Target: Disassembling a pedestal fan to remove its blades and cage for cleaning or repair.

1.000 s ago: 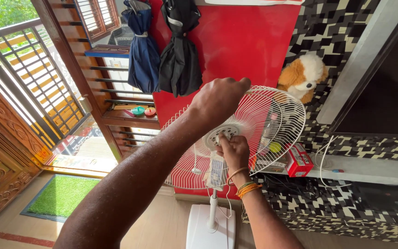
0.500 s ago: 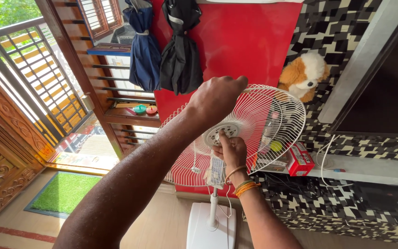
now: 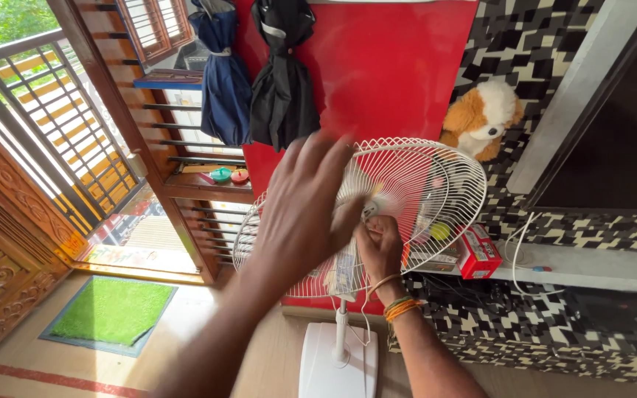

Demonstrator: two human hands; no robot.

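Here the white wire fan guard [image 3: 407,199], a round grille on a white pedestal fan, is standing almost straight ahead of both hands, tilted so that its face is leaning up and toward the person. Its white stand pole [image 3: 342,335] is dropping down to a flat white base [image 3: 337,368] on the floor, so the long axis of the whole fan is running upright while the grille itself is lying across the view from left to right.

The right hand [image 3: 379,247] is the nearer one to the middle of the grille: it is reaching up from below with the fingers bunched at the hub, pinching something small and pale there, though motion blur is hiding exactly what. Orange and green bangles [image 3: 399,306] are sitting on that wrist.

The left hand [image 3: 300,214] is hanging in front of the left half of the grille, fingers spread and loose, blurred, and gripping nothing; whether it is touching the wires is not clear.

Behind the fan a red panel [image 3: 392,74] is rising, with a dark blue folded umbrella [image 3: 223,81] and a black one [image 3: 283,81] hanging beside it. A brown-and-white plush dog [image 3: 481,118] is sitting just past the grille's upper right edge, and a red box [image 3: 479,254] is lying on the shelf to the right.
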